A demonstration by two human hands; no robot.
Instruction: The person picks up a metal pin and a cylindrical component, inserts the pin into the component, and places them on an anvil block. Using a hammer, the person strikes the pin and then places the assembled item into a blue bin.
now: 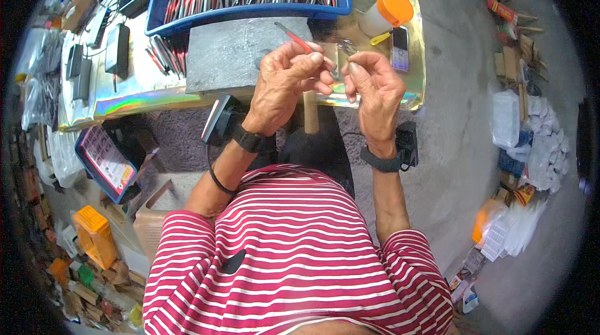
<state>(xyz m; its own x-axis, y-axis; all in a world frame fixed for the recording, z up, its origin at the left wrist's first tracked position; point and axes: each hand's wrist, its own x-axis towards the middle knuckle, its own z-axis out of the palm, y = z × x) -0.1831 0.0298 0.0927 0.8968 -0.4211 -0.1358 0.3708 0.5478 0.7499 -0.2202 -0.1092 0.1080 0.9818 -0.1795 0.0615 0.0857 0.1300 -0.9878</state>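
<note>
My left hand [280, 82] is closed around a slim red pen-like stick [298, 40] with a dark, narrow end pointing up and left. Its lower end reaches down between my fingers toward the right hand. My right hand [377, 94] is close beside it, thumb and forefinger pinched together; whatever is between them is too small to make out. Under the left hand lies a grey slab [228, 50] on the gold, shiny tabletop. Behind the slab a blue tray [250, 18] is packed with similar red, black and silver sticks. A loose bundle of them [167, 55] lies left of the slab.
A jar with an orange lid [395, 8] stands at the right, near a yellow-handled item [380, 39] and a phone-like device [400, 49]. A wooden peg [310, 113] projects at the table's front edge. Black boxes [117, 47] and cables crowd the left.
</note>
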